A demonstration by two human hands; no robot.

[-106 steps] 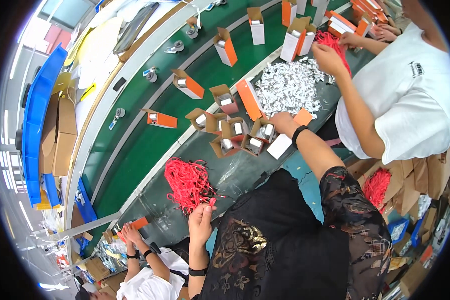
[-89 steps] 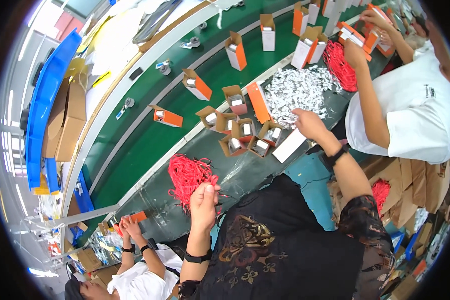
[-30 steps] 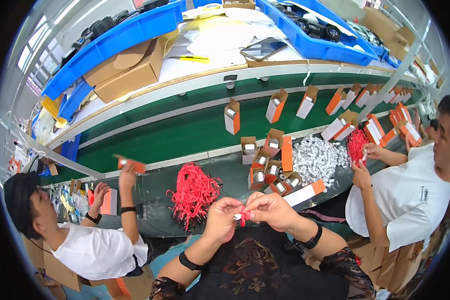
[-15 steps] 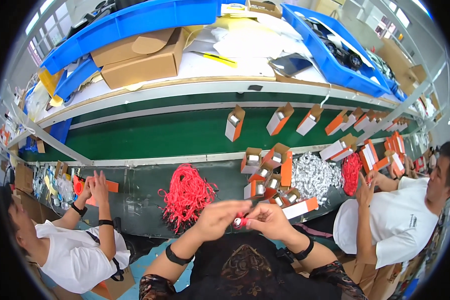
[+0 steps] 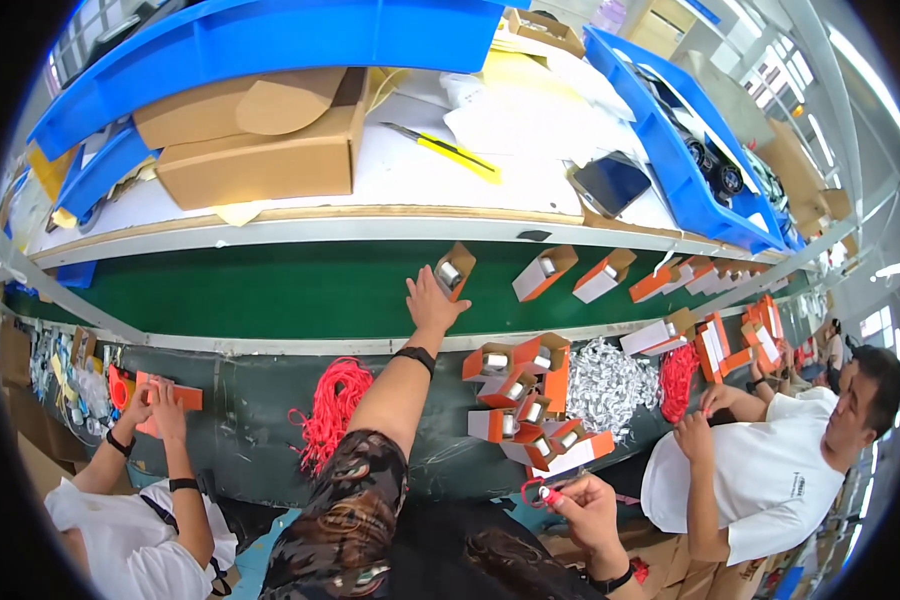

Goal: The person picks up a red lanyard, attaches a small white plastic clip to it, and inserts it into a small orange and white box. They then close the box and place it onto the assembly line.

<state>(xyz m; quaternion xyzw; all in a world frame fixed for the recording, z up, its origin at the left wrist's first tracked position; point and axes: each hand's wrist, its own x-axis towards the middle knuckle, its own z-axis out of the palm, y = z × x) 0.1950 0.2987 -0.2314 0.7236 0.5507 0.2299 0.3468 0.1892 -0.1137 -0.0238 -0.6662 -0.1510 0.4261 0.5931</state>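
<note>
My left hand (image 5: 433,304) reaches far forward over the green conveyor belt, fingers spread. It is right at the near side of an open orange-and-white box (image 5: 454,271) with a silvery, round-ended item inside; whether it touches the box I cannot tell. Close to my body, my right hand (image 5: 592,510) is closed on a red cord (image 5: 532,490), its loop sticking out to the left, with a small silvery-white piece at the fingertips. A heap of red cords (image 5: 334,410) lies on the dark bench, partly behind my left forearm.
Several open boxes (image 5: 523,390) stand clustered right of centre, beside a silvery heap (image 5: 613,385) and another red cord pile (image 5: 679,383). More boxes line the belt (image 5: 270,300). Above runs a shelf with blue bins (image 5: 270,50) and a yellow cutter (image 5: 455,155). Co-workers sit on both sides.
My hands have parted. The left stretched forward to the box on the belt; the right moved down and right with the red cord. The view has shifted.
</note>
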